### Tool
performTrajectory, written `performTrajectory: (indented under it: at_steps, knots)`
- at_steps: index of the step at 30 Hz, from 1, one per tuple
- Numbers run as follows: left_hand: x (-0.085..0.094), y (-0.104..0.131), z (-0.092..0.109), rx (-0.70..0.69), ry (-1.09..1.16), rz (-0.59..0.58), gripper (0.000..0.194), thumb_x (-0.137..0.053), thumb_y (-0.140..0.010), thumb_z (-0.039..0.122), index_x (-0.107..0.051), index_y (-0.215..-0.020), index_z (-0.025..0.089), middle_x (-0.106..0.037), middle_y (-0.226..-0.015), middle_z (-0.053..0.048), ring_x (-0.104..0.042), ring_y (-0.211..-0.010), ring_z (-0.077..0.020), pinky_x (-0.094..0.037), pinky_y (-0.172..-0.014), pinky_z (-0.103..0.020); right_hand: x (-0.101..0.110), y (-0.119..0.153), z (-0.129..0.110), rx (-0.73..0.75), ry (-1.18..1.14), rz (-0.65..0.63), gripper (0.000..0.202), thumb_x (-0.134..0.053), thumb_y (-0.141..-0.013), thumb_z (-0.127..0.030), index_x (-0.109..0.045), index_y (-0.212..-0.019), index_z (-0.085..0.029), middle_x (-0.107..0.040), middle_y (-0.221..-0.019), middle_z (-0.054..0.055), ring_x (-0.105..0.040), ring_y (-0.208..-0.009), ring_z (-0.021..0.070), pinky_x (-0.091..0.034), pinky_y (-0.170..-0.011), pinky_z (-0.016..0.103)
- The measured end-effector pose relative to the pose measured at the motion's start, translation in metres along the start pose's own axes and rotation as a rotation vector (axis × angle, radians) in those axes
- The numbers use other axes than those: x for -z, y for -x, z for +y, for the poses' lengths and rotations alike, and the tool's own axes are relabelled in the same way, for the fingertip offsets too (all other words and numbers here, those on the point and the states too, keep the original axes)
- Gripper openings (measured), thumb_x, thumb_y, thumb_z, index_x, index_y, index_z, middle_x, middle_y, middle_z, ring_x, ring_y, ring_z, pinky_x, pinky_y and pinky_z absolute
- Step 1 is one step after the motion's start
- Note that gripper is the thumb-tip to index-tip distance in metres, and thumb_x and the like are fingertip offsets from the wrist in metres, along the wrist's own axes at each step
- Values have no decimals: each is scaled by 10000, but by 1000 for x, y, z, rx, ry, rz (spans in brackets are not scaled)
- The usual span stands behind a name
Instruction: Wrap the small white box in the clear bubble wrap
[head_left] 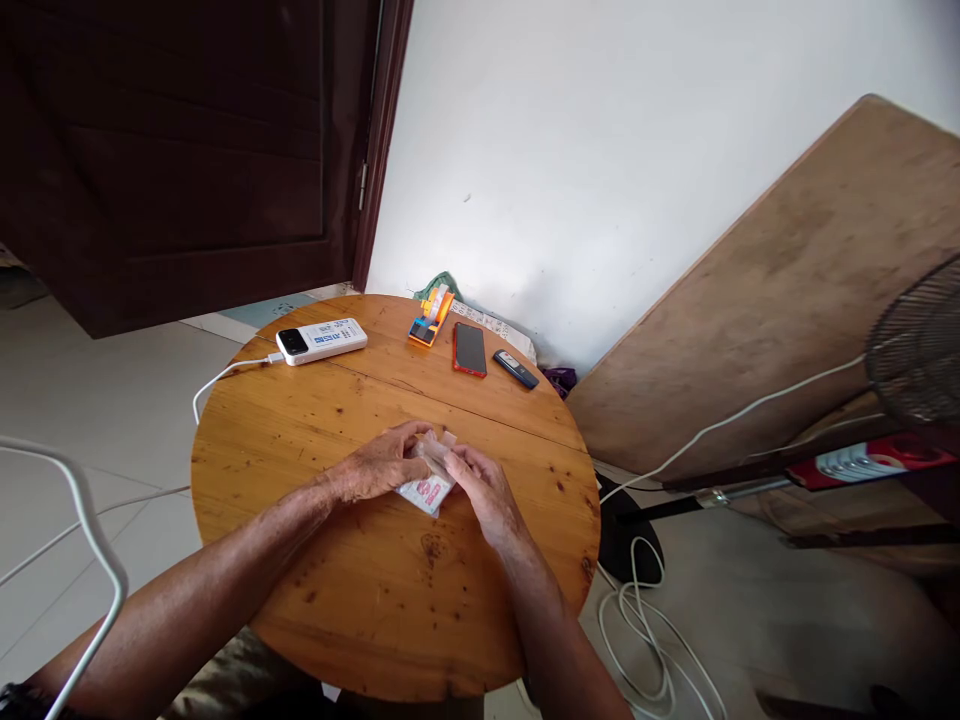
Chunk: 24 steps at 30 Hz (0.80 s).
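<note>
Both my hands meet over the middle of a round wooden table (352,590). My left hand (379,465) and my right hand (484,490) pinch a small clear plastic packet (429,490) with red and white print, held just above the tabletop. Their fingertips touch at the packet's top edge, which looks crumpled. What the packet contains is hidden by my fingers.
At the table's far side lie a white power bank (321,340) with a white cable, an orange-and-blue packet (429,322), a red-edged phone (469,349) and a small dark remote (515,369). A wooden board (787,290) leans on the wall at right, near a fan (919,345). White cables (645,640) trail on the floor.
</note>
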<state>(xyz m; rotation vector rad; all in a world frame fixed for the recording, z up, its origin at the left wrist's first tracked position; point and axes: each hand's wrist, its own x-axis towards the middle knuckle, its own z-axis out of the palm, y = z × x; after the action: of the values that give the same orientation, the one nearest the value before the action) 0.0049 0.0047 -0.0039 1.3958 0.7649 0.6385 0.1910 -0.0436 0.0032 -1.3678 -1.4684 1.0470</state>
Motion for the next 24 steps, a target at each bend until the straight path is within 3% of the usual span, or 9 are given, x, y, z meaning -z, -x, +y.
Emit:
performTrajectory:
  at_steps: [6, 11, 18, 24]
  knots:
    - [-4, 4, 11, -15, -72, -1, 476, -579, -707, 229, -599, -1180, 179, -691, -1000, -38, -622, -868, -193, -477, -707, -270, -5, -12, -8, -13, -89, 60, 237, -696, -785, -418, -736, -776, -184, -685, -722, 8, -584, -674, 162, -450, -617, 263]
    - [-5, 4, 20, 26, -221, 71, 393, -534, -684, 214, -668, -1048, 151, -675, -875, -13, -576, -777, -166, -440, -667, -253, -11, -17, 0, 14, -148, 167, 219, -697, -777, -412, -720, -762, -194, -687, -731, 9, -606, -705, 174, -475, -663, 277]
    - [-3, 4, 21, 25, -297, 88, 401, -516, -691, 226, -681, -1049, 152, -662, -850, -9, -548, -751, -157, -417, -656, -250, -8, -14, 5, 12, -221, 219, 246, -724, -750, -351, -681, -946, -210, -700, -837, 19, -645, -791, 182, -511, -743, 300]
    - [-4, 5, 20, 23, -296, 66, 430, -512, -709, 231, -667, -1105, 173, -680, -896, -11, -560, -768, -162, -428, -666, -251, -6, -13, 3, 98, -227, 251, 256, -680, -786, -325, -636, -1017, -226, -712, -917, 38, -672, -848, 195, -543, -802, 344]
